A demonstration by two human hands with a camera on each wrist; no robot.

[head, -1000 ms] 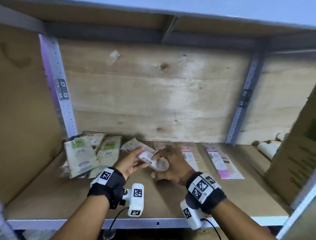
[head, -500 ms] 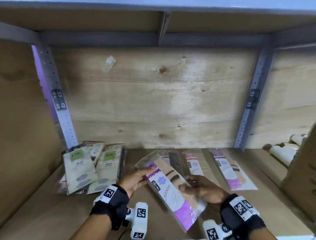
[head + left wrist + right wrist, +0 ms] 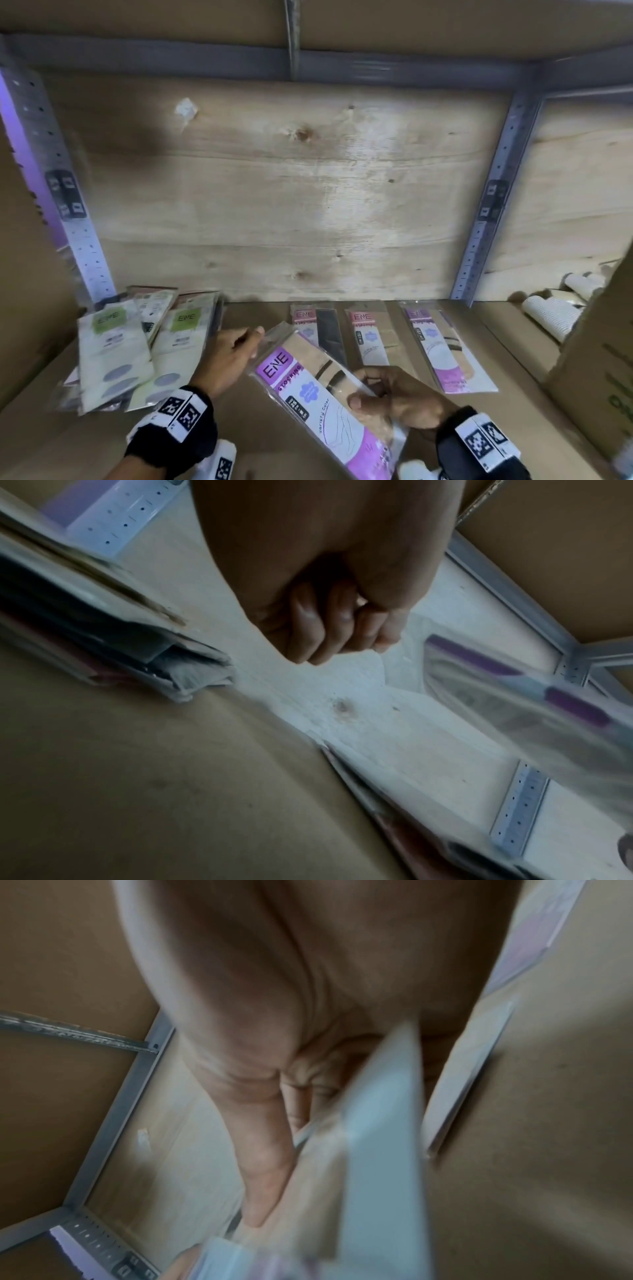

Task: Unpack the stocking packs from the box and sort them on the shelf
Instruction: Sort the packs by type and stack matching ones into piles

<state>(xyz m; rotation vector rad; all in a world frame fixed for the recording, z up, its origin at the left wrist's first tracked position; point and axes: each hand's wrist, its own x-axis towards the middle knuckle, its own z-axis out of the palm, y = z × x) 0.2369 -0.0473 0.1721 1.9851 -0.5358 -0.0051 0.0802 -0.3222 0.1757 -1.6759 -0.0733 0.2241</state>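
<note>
A purple-label stocking pack (image 3: 308, 394) hangs tilted above the shelf board (image 3: 68, 445), label up. My right hand (image 3: 370, 390) grips its right edge, thumb on the clear front. My left hand (image 3: 255, 337) pinches the clear top corner; in the left wrist view its fingers (image 3: 342, 637) are curled beside the pack (image 3: 548, 696). The right wrist view is blurred, showing the right hand (image 3: 291, 1123) on the pale pack (image 3: 377, 1123). Green-label packs (image 3: 113, 349) are piled at the left. Two pink-label packs (image 3: 371, 337) and one purple-label pack (image 3: 442, 346) lie in a row at the back.
A cardboard box (image 3: 599, 359) stands at the right edge of the shelf. White rolls (image 3: 551, 311) lie behind it. A plywood back wall (image 3: 308, 205) and grey perforated uprights (image 3: 493, 205) close the bay. Bare board shows between the green pile and the pink packs.
The pack, held bunched between both hands over the shelf middle a second ago, now lies flat and closer to me. The right hand has shifted down its right edge.
</note>
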